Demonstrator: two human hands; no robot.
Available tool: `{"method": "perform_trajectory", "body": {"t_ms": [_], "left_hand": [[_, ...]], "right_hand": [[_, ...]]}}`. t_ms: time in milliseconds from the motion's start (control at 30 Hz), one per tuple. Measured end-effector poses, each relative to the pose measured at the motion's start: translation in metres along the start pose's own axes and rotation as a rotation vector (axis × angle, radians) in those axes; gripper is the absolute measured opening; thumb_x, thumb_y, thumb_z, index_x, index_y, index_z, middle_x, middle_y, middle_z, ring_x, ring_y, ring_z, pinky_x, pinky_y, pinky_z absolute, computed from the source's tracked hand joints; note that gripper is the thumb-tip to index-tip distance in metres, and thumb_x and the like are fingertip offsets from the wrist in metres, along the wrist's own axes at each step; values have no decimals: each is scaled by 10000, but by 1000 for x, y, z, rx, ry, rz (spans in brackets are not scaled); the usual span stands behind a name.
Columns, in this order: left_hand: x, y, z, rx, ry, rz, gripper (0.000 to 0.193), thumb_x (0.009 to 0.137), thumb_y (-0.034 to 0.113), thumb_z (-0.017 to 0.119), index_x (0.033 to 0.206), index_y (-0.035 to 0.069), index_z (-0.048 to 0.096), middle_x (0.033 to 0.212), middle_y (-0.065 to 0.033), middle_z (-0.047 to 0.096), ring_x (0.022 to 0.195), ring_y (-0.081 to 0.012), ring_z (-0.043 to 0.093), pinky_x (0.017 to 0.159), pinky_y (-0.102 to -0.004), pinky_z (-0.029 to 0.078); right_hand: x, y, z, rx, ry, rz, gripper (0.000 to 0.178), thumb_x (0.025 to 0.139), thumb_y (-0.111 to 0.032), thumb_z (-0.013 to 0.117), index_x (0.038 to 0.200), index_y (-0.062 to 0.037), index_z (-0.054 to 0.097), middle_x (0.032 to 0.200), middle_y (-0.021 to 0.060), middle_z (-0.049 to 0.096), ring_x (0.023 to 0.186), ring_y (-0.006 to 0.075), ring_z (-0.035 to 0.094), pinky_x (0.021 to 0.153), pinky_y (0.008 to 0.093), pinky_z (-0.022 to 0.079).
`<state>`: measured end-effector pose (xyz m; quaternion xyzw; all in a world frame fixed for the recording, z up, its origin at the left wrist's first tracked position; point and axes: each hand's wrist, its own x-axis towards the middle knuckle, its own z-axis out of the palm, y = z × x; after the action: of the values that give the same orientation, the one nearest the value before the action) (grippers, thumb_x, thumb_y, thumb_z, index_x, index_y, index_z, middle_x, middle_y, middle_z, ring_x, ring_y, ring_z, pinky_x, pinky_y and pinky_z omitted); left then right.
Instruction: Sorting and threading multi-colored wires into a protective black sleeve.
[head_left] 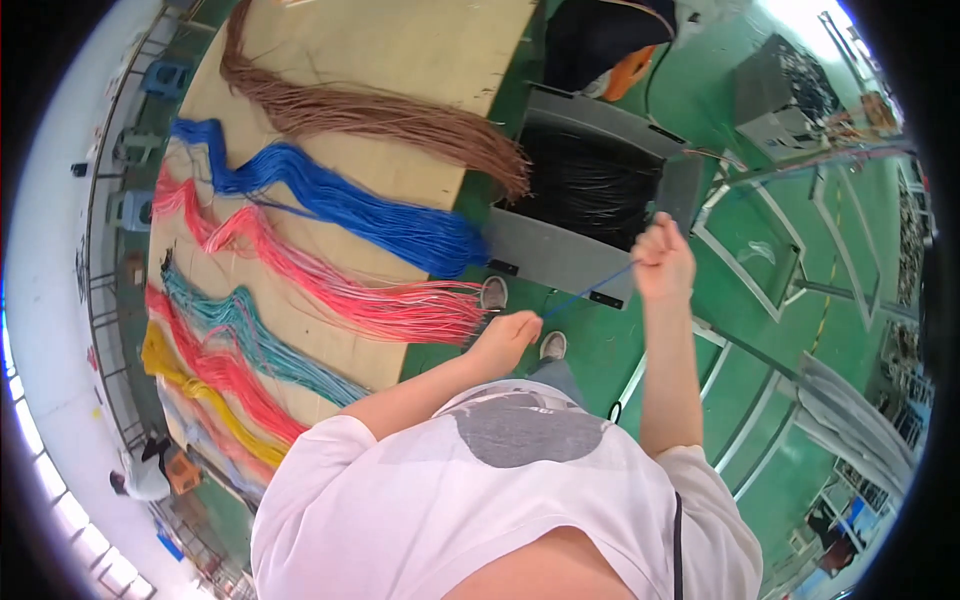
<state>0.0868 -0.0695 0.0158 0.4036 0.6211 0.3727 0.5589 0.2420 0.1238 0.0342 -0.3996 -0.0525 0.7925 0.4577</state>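
A thin blue wire [588,293] stretches fairly straight between my two hands, in front of my body. My left hand [508,340] is closed on its lower end, close to the table's edge and the cut ends of a red and pink wire bundle [400,303]. Farther out and higher, my right hand [663,258] is closed on the other end, its fingers bunched beside the corner of a grey bin [545,255]. Long black wires [590,185] fill that bin. The fingertips of both hands are partly hidden.
On the wooden table [340,30] at left lie brown [370,125], blue [350,200], teal [265,340] and yellow [215,393] wire bundles. Metal frames [760,260] stand on the green floor [600,370] at right. A grey box [785,95] is at the far right.
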Motion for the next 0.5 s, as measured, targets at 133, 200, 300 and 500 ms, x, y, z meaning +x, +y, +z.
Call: {"method": "perform_trajectory", "body": {"t_ms": [133,200,300,500], "left_hand": [[17,-29,-43,475,-324,260,194,779,180,462,711,14,535,709,-169,534,732,-324,524,640,-404,417],[82,7,-84,639,-121,216,137,755,156,485,741,32,541,738,-160,520,757,-325,498,672,-403,406],[171,4,-172,925,636,558,146,765,194,532,797,57,567,844,-135,528,805,-299,493,682,-391,402],[238,-9,-213,1246,384,506,177,741,182,579,874,67,599,866,-119,558,799,-289,535,710,-374,433]], "right_hand": [[14,-12,-18,104,-150,69,242,902,-214,350,892,-29,505,497,-35,220,403,69,207,357,190,189],[3,-15,-13,128,-256,100,273,910,-233,329,920,-23,503,493,-29,224,395,72,211,348,190,192],[-46,2,64,389,-590,337,388,925,-291,221,888,-33,507,456,-13,315,372,80,264,329,202,226],[-151,-32,101,62,-613,60,350,918,-320,179,698,-131,375,471,-13,386,464,140,397,411,320,316]]}}
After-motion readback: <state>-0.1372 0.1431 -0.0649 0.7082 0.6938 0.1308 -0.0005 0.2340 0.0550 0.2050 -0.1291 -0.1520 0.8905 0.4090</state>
